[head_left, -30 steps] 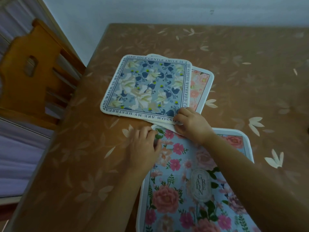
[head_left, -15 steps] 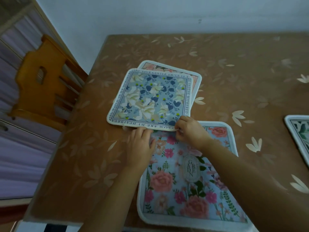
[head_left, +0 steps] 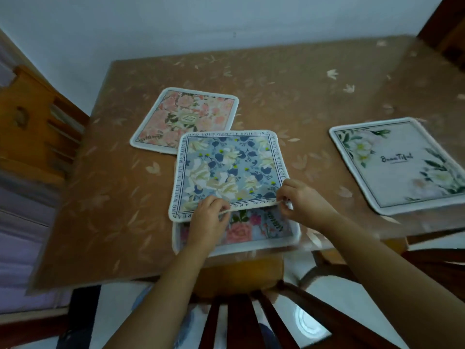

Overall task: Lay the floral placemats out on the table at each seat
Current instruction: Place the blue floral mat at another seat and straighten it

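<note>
Blue placemat point(head_left: 230, 170), border reads "YOUR GENTLE SMILE"; left hand point(head_left: 208, 219), right hand point(head_left: 303, 201) grip pinching near edge.

My left grip point(head_left: 208, 217) and right grip point(head_left: 302, 200) pinch the near edge of the top placemat point(head_left: 229, 170), which overlaps the lower placemat point(head_left: 251, 233) just beneath them. Beyond them and to the left, the far placemat point(head_left: 186, 119) lies on the worktop point(head_left: 100, 197); well off to their right lies the side placemat point(head_left: 397, 165).

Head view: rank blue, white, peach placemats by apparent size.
1. Blue placemat, white placemat: look alike, white cropped by frame; unranked.
2. Peach placemat: smallest, though farther away, partly hidden by blue.
</note>
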A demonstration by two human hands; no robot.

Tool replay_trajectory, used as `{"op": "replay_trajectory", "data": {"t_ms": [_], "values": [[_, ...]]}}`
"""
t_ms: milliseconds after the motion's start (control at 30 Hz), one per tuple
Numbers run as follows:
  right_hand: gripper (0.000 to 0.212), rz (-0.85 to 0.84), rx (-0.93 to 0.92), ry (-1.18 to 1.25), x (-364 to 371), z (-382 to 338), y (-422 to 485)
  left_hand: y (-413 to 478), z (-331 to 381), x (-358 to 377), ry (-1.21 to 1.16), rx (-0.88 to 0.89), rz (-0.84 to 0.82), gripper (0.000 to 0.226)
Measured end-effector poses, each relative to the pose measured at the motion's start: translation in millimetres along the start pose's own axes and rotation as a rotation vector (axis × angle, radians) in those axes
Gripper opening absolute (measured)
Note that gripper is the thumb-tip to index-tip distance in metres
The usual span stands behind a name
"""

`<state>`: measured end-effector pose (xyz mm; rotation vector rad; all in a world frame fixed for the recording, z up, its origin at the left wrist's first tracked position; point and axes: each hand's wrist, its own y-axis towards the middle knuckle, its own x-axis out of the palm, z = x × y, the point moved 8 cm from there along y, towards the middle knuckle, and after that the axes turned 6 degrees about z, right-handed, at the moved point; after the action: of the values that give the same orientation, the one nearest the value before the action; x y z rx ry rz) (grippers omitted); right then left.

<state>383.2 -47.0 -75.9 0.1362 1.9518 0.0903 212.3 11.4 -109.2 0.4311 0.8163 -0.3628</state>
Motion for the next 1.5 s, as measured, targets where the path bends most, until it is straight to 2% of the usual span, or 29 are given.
{"op": "replay_trajectory", "data": {"t_ms": [233, 367, 667, 800, 967, 1167, 1333, 1500], "values": [[0.014, 0.030, 0.092, -0.016, -38.3, 37.7, -80.5, -35.9, 67.5, 33.7, -0.204, -0.095, -0.034, 0.006], [0.012, 0.089, 0.090, -0.013, -64.8, 61.5, -97.1, -40.9, 105.8, 45.2, -0.218, -0.095, -0.017, 0.018], [0.013, 0.119, -0.007, 0.034, -134.1, 138.9, -125.9, -44.9, 207.8, 82.6, -0.260, -0.200, 0.203, 0.017], [0.012, 0.123, -0.053, 0.013, -166.6, 183.3, -141.1, -42.6, 253.3, 120.6, -0.303, -0.249, 0.223, 0.018], [0.011, 0.114, -0.022, 0.012, -194.6, 249.3, -156.3, -26.4, 303.1, 169.5, -0.350, -0.251, 0.202, 0.015], [0.011, 0.070, 0.088, 0.023, -214.7, 343.9, -160.4, 12.5, 354.3, 241.0, -0.362, -0.196, 0.103, 0.019], [0.013, -0.005, 0.176, 0.033, -224.3, 420.3, -165.5, 46.0, 396.3, 298.0, -0.337, -0.137, 0.000, 0.019], [0.012, 0.011, 0.234, 0.091, -235.1, 479.2, -174.0, 67.4, 430.1, 339.5, -0.285, -0.118, -0.040, 0.017]]}}
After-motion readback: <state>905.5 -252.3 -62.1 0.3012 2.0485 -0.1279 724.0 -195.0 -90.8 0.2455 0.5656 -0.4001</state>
